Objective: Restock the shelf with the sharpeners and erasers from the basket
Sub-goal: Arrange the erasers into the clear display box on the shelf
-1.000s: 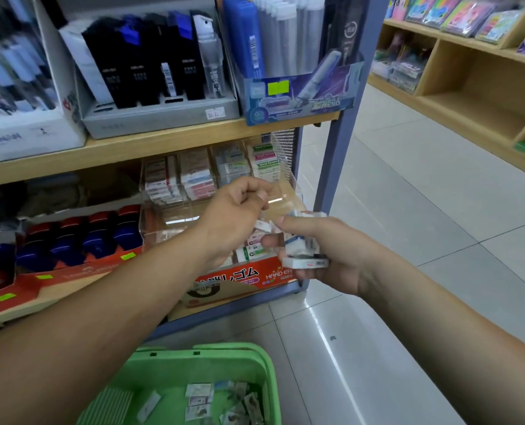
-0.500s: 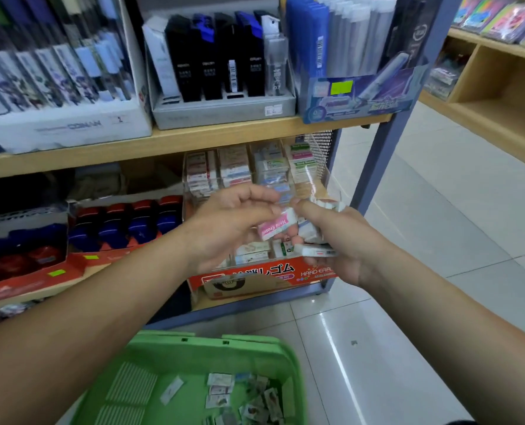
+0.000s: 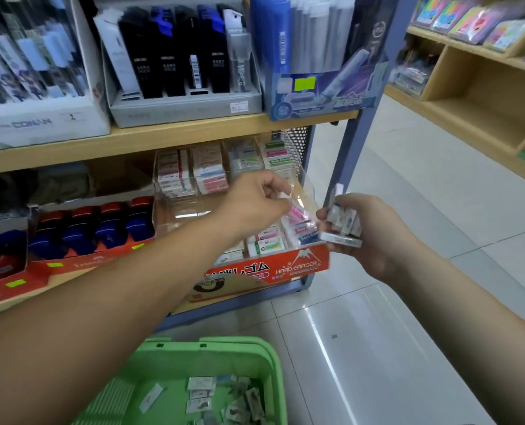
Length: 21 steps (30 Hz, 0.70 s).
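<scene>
**Stocking erasers: what my hands and the shelf hold**

Left hand (image 3: 255,204): reached forward over the front of the clear tray (image 3: 308,191), fingers curled down. Fingertips sit right at a pink eraser (image 3: 296,213) in the tray's right front compartment. I cannot tell whether I am pinching it or whether it lies free.

Right hand (image 3: 374,237): held just right of the tray, at the shelf's blue corner post. Fingers and thumb are wrapped round a small stack (image 3: 344,220) of wrapped erasers, some on end and one flat beneath.

Tray: stands on the lower shelf board. Its rear compartments are filled with stacked erasers (image 3: 207,174), red, pink and green labels facing out.

Red box (image 3: 295,266): marked HARD ERASER, directly below and in front of the tray. White erasers are packed in it side by side.

Basket (image 3: 272,360): green plastic, on the floor below my arms. More small wrapped erasers (image 3: 200,394) lie scattered loose on its bottom.

Display (image 3: 80,231): left of the tray, a row of red and blue pieces in a red carton. They are too blurred to name.

Upper board (image 3: 175,134): carries grey and white racks of boxed pens and refills.
</scene>
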Available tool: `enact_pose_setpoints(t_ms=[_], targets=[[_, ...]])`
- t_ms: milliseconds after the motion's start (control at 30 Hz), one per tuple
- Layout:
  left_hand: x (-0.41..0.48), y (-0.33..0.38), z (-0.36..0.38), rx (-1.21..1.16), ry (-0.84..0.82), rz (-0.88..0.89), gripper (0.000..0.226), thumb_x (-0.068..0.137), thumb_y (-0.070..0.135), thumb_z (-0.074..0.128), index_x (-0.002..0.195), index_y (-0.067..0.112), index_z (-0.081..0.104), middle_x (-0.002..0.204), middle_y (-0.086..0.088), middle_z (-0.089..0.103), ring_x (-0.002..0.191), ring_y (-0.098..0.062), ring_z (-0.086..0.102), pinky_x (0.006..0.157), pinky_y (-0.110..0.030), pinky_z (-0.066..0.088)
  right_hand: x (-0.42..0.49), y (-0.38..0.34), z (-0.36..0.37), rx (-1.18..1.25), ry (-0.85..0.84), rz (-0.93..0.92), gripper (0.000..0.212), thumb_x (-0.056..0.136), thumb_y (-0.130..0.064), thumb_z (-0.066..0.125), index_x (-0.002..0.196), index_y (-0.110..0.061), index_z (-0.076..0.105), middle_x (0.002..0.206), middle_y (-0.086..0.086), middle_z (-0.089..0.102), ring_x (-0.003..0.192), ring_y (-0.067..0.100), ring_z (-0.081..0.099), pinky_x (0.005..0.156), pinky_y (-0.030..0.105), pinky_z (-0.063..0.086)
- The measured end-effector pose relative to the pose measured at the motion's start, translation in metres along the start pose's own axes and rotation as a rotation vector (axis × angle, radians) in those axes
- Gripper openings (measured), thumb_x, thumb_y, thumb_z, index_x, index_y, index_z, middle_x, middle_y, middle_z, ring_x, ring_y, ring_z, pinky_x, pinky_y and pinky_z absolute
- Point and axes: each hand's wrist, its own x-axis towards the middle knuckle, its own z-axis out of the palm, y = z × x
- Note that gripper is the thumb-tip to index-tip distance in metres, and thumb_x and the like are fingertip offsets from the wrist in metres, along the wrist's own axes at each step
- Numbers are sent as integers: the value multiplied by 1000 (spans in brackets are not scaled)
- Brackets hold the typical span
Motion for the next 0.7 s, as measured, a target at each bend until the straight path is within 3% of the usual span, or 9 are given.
enact_pose_setpoints(t_ms=[167, 267, 333, 400, 467, 533, 600, 700], targets=[[8, -15, 24, 213, 10, 54, 17, 83, 18, 83, 87, 28, 70, 81, 8, 66, 76, -12, 66, 65, -27, 54, -3, 3, -8, 24, -102, 53, 31, 97, -24, 61, 119, -2, 65, 95, 9, 79, 75, 22, 70, 65, 33, 56], [11, -16, 28, 357, -12, 102, 10, 85, 29, 81, 87, 29, 72, 80, 12, 67, 77, -6, 63, 68, -30, 57, -6, 2, -10, 74, -143, 98, 16, 93, -17, 60, 99, -6, 70, 100, 16, 78, 91, 29, 69, 90, 43, 53], [11, -15, 29, 503, -82, 114, 7, 87, 36, 78, 86, 29, 75, 84, 12, 68, 81, -10, 64, 74, -37, 59, -8, 1, -8, 76, -183, 109, 21, 91, -14, 60, 83, -7, 78, 113, 19, 77, 102, 33, 64, 109, 49, 44], [10, -15, 31, 611, -128, 104, 10, 92, 35, 72, 94, 28, 79, 94, 7, 68, 88, -16, 63, 80, -40, 59, -9, 1, -6, 121, -192, 127, 18, 89, -12, 60, 85, -5, 76, 112, 20, 77, 103, 35, 66, 116, 52, 39], [6, -13, 29, 527, -86, 133, 14, 97, 25, 66, 104, 26, 78, 106, 7, 65, 99, -16, 62, 90, -38, 56, -8, 1, -6, 164, -155, 125, 14, 87, -11, 61, 96, -4, 69, 100, 18, 78, 96, 36, 72, 113, 51, 43], [-2, -4, 22, 216, -32, 140, 22, 102, 20, 61, 120, 25, 73, 117, 11, 63, 104, -7, 62, 94, -26, 53, -9, 1, -5, 159, -176, 112, 17, 89, -11, 59, 101, -3, 67, 99, 18, 78, 93, 36, 74, 111, 50, 46], [-14, 10, 11, -65, -119, 73, 19, 104, 30, 59, 120, 33, 71, 111, 16, 67, 89, 2, 65, 77, -14, 55, -11, 0, -1, 117, -232, 103, 24, 90, -14, 59, 108, -2, 68, 102, 18, 78, 92, 35, 75, 105, 48, 51], [-24, 16, -5, -75, -209, 53, 9, 97, 36, 70, 104, 32, 73, 97, 12, 73, 81, 0, 69, 69, -17, 56, -14, 1, 12, 45, -317, 92, 37, 85, -15, 64, 120, -3, 70, 107, 17, 78, 91, 32, 76, 82, 40, 60]])
